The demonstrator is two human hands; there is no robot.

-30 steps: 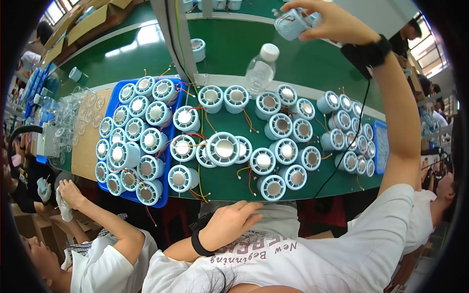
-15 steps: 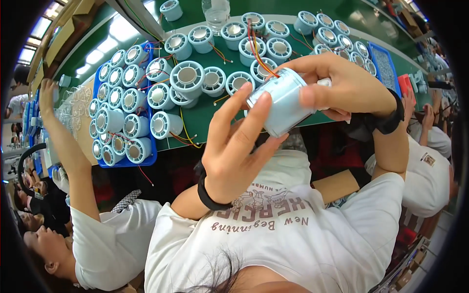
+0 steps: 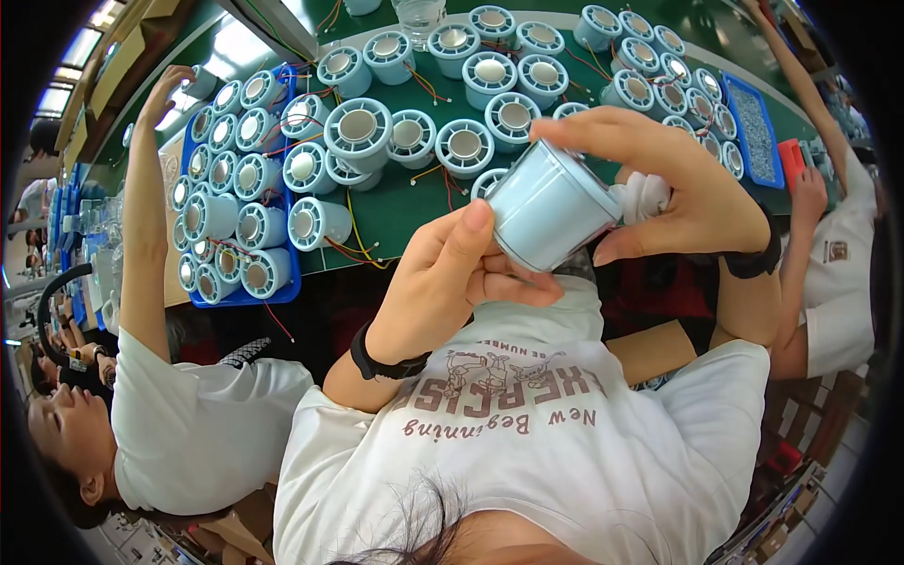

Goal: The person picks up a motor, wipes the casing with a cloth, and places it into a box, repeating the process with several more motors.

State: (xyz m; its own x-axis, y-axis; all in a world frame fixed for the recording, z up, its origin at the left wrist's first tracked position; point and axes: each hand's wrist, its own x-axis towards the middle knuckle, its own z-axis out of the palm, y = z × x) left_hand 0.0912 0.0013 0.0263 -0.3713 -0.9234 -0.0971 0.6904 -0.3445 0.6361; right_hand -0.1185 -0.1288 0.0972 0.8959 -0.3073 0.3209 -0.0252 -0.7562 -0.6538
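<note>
A light-blue cylindrical motor housing (image 3: 551,207) is held tilted in front of my chest. My left hand (image 3: 443,268) grips its lower left side, thumb on the wall and fingers curled beneath. My right hand (image 3: 702,188) arches over the housing's other end, its fingertips at the upper rim. A crumpled white cloth (image 3: 645,198) is tucked in the right hand, against the end of the housing. The housing's far end and some right-hand fingers are hidden. Just beyond stand several similar housings (image 3: 464,146) with round silver centres and coloured wires.
A blue tray (image 3: 294,273) packed with housings sits on the green table (image 3: 395,221) at the left. At the right lie another blue tray (image 3: 753,132) of small parts and a red object (image 3: 794,160). Co-workers (image 3: 207,424) sit on both sides; the left one's arm reaches over the table.
The housing has turned, showing its smooth side, and its wires are now out of sight. My left fingers have shifted beneath it. The left co-worker's hand now grasps a housing.
</note>
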